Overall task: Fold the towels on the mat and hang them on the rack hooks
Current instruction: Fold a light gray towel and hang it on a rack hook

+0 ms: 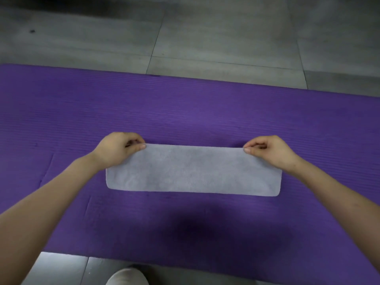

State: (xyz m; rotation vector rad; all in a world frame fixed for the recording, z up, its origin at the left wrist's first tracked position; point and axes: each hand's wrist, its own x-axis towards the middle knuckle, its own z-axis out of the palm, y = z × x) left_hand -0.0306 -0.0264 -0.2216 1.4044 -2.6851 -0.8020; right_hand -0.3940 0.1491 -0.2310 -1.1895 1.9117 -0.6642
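Looks down from the head at a purple mat (pixel 185 112) and two bare arms stretched out over it. Shows the left arm (pixel 51 198) coming in from the bottom left corner and the right arm (pixel 333 194) coming in from the right side, both nearly straight and pointing in toward the middle. Shows the left hand (pixel 117 149) with its back turned up and its wrist bent a little. Pinches the far left corner of the towel (pixel 193 171) between thumb and pointer fingertips (pixel 142 146), with the other fingers curled in close. Does the same with the right hand (pixel 271 151) at the far right corner: thumb and pointer squeezed together on the cloth, other fingers tucked in. Holds the two corners level with each other, well apart, one at each end of the far edge. Shows the towel as a long pale grey strip, flat on the middle of the mat, running from left to right, with soft round corners on the near side. Shows a dark blurry shadow (pixel 195 229) on the mat, nearer than the towel. Shows a grey tiled floor (pixel 205 38) with thin dark lines past the far edge of the mat, and more tiles at the bottom left. Shows a pale round thing (pixel 127 276) at the very bottom, just beside the near edge of the mat; cannot tell if shoe or knee.
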